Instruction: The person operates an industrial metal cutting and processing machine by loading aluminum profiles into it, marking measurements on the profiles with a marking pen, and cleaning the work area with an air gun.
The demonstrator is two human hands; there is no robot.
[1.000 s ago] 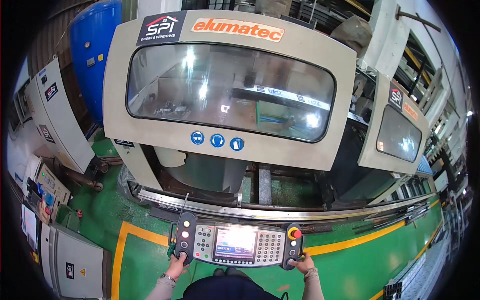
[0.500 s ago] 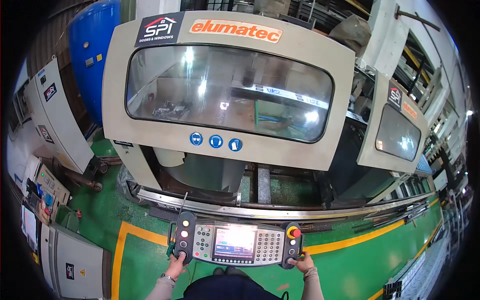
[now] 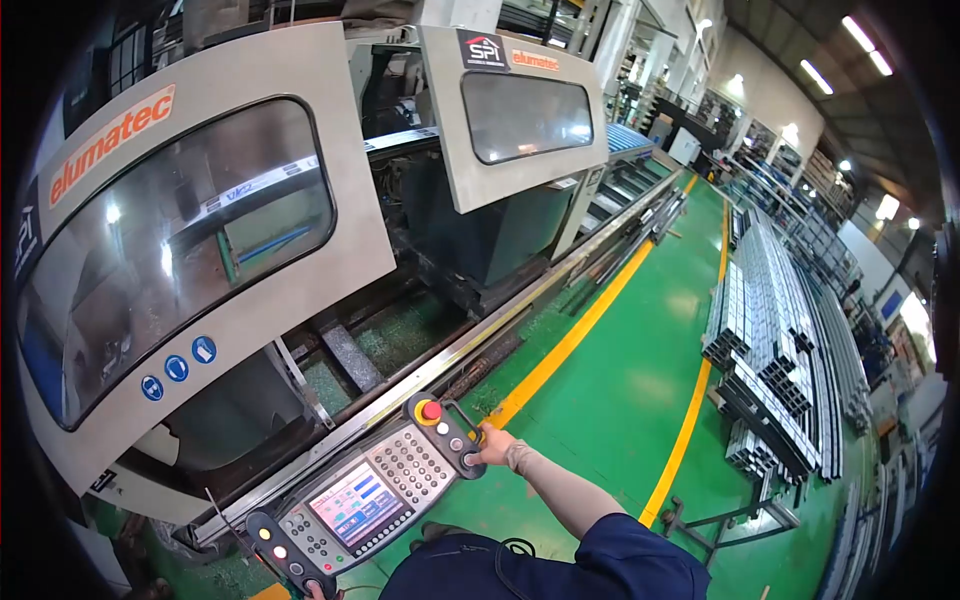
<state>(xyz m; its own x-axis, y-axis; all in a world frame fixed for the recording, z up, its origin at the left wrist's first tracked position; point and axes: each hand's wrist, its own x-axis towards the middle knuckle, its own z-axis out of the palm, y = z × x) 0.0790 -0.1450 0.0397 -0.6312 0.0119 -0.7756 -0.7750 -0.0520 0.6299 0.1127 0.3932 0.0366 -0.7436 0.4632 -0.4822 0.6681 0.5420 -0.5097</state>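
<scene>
A grey control panel [image 3: 408,476] with a lit screen [image 3: 355,507], several round keys and a red emergency stop button [image 3: 430,411] sits tilted low in view, its right end higher. My right hand [image 3: 493,446] is closed around the black handle at that end, thumb by the lower round buttons. At the bottom edge, my left hand [image 3: 318,592] shows only in part at the panel's left end, its thumb on a round button. Behind the panel stands a beige elumatec machine [image 3: 362,225] with a large window and blue safety stickers.
A second beige machine hood [image 3: 440,125] stands further right. Metal profiles [image 3: 755,330] are stacked on the right, near a dark metal stand [image 3: 715,535]. Yellow lines [image 3: 575,350] mark the green floor [image 3: 640,385]. A long metal rail [image 3: 455,355] runs along the machine's front.
The view has swung right, bringing the stacked profiles and the hall into sight. Both hands stay at the panel's ends, and the screen now shows a different layout.
</scene>
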